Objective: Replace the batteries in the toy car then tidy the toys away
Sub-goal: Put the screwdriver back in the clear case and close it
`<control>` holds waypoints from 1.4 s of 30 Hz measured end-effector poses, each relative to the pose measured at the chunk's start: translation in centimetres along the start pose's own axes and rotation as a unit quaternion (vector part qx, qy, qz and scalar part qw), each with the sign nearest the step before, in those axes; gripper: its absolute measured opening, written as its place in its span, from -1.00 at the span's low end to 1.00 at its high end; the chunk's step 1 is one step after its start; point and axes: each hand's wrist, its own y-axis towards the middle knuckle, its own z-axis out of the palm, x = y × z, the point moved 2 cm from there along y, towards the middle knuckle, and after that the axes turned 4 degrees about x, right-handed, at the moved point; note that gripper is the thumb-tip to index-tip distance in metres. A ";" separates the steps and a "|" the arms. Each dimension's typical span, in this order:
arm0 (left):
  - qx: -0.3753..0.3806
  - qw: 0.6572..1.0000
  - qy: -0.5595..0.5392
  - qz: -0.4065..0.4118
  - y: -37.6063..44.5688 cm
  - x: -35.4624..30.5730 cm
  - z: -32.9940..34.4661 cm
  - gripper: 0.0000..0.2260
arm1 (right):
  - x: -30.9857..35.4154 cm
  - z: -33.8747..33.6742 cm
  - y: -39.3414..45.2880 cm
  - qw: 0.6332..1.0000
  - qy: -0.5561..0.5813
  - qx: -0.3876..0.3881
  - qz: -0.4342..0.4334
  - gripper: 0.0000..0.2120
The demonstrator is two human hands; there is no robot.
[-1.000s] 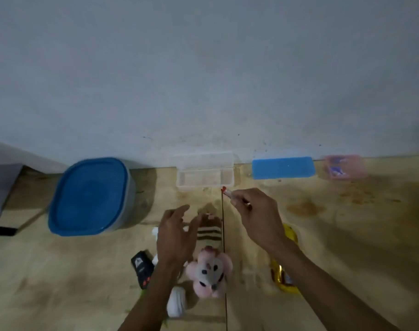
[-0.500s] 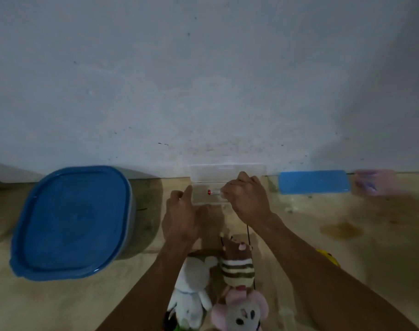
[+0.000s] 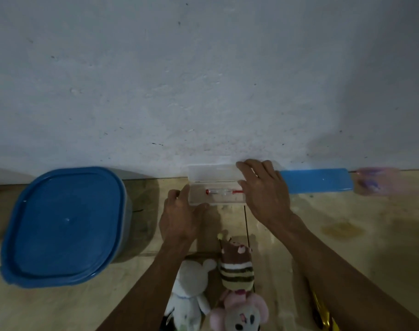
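Note:
A small clear plastic box (image 3: pixel 218 200) stands by the wall with its lid (image 3: pixel 213 172) raised. In it lies a screwdriver (image 3: pixel 224 191) with a clear handle and red ends. My left hand (image 3: pixel 180 218) grips the box's front left corner between thumb and fingers. My right hand (image 3: pixel 263 189) covers the box's right end, its fingers hooked over the lid's top edge. The gold toy car (image 3: pixel 323 314) shows only partly at the bottom right, behind my right forearm. A white plush (image 3: pixel 189 290), a striped plush (image 3: pixel 237 271) and a pink mouse plush (image 3: pixel 239 311) lie between my arms.
A large container with a blue lid (image 3: pixel 63 225) stands on the floor at the left. A flat blue box (image 3: pixel 318 180) and a blurred pink box (image 3: pixel 375 181) sit along the grey wall to the right. The floor is tan and stained.
My right hand carried the screwdriver forward, laid it in the clear box and moved up to the lid. My left hand moved from the plush toys to the box's corner.

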 end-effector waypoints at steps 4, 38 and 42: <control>0.005 1.000 -0.021 -0.006 0.3 0.0 0.0 -0.56 | -0.2 -0.7 0.9 0.996 0.039 0.038 -0.066 -0.62; 0.052 0.965 0.237 0.100 1.5 -3.0 -2.4 -0.62 | 2.0 2.1 -1.8 0.986 -0.081 0.134 0.053 -0.59; 0.078 0.969 0.208 0.111 -0.8 -2.8 -3.6 -0.50 | 3.0 -0.4 -2.5 0.972 -0.022 0.208 0.109 -0.54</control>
